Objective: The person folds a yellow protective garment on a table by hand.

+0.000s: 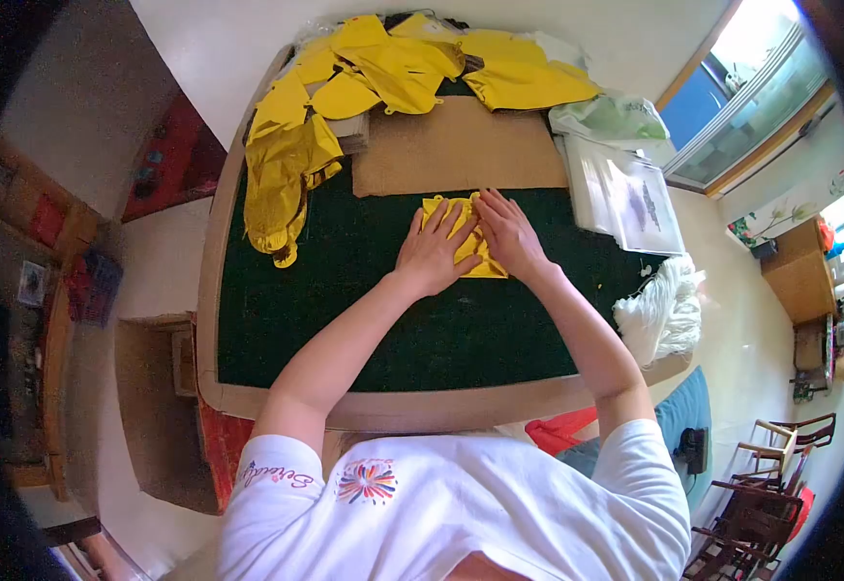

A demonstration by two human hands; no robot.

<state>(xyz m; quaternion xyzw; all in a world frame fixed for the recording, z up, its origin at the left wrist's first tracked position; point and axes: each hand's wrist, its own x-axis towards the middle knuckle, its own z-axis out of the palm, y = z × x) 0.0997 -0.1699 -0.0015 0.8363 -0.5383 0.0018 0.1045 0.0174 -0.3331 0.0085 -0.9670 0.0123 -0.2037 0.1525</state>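
Observation:
My left hand (432,250) lies flat, fingers spread, on the left part of a folded yellow piece (485,268) that looks like thin, shiny plastic or foil. On the right part of the same piece rests my right hand (512,238), its fingers stretched out and pointing away from me. Both palms face down, and the hands cover much of the folded piece between them. It lies on the dark green table covering (364,339), just in front of a brown cardboard sheet (461,145).
More flat yellow pieces (398,68) are heaped along the table's back and left side. At the right are clear plastic bags (625,194), a white-green bag (608,118) and a bundle of white string (662,310). An open cardboard box (159,397) stands left of the table.

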